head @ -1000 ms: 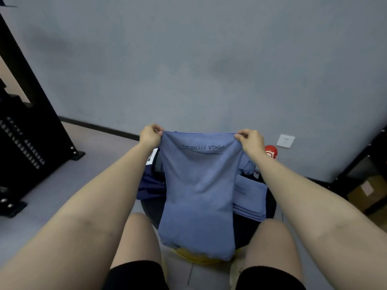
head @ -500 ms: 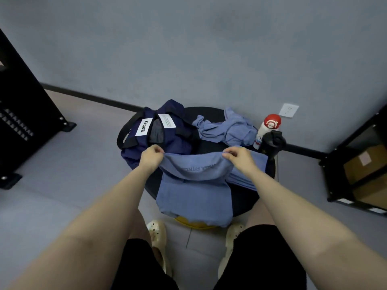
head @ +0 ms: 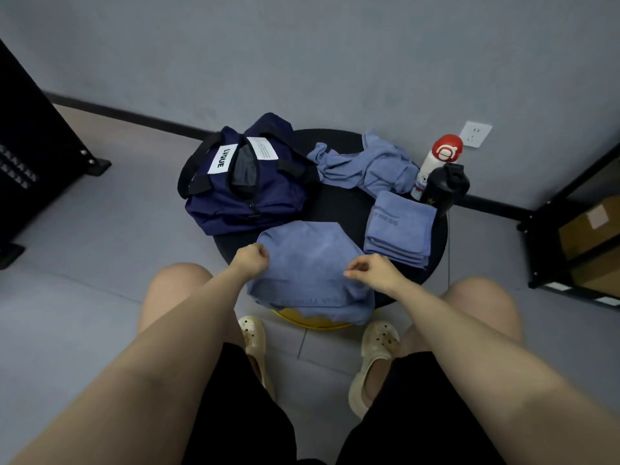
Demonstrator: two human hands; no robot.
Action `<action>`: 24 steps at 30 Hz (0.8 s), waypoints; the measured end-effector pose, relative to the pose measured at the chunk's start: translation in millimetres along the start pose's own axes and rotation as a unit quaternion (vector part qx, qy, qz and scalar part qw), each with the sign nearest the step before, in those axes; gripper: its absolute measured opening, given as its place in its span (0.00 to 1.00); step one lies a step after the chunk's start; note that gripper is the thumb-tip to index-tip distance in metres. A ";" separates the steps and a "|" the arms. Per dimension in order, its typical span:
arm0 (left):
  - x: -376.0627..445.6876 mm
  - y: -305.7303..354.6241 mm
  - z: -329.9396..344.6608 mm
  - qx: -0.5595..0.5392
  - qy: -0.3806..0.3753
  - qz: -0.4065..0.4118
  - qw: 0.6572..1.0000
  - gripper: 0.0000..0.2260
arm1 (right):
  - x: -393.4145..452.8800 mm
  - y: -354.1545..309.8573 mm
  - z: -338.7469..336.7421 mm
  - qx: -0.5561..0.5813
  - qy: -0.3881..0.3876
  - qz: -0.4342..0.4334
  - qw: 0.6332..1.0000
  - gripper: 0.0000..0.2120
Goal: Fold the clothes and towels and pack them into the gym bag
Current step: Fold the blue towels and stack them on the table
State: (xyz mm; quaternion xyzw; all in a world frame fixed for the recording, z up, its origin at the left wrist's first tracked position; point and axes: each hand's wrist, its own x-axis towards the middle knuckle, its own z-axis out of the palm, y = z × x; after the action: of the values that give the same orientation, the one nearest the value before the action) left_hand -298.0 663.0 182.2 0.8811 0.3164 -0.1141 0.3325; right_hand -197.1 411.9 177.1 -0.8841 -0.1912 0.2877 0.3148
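Blue towel (head: 308, 263), half-folded on surface (head: 339, 203) just before gym bag (head: 241, 189): left hand (head: 251, 258) and right hand (head: 374, 270) loosely curled at near edge, grip unclear; square edges before next fold.

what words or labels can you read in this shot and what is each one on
"LVQUE": black letters on the white patch of the navy gym bag.
"TNESS": partly showing print on the stack of folded towels; the start is cut off.
Second white label on the bag: small print, too blurred to read.
Towel being folded: faint print near its front edge, unreadable.
Red-capped bottle: a white logo on the cap, no legible words.
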 end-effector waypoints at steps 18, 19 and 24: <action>79.5 41.4 -8.0 0.016 -0.167 -0.073 0.983 0.17 | 74.4 18.3 -13.2 -0.137 0.021 0.116 0.983 0.14; 83.5 40.8 -6.4 -0.006 -0.176 -0.091 0.980 0.17 | 76.3 20.5 -11.5 -0.138 0.017 0.121 0.983 0.14; 101.1 39.3 5.3 -0.067 -0.180 -0.152 0.969 0.20 | 88.6 30.5 -6.0 -0.093 0.014 0.145 0.985 0.17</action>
State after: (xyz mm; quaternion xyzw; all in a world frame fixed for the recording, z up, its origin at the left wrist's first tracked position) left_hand -194.8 685.4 156.8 0.7632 0.3884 -0.2991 0.4210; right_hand -121.1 433.1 126.2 -0.9319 -0.0822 0.2986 0.1887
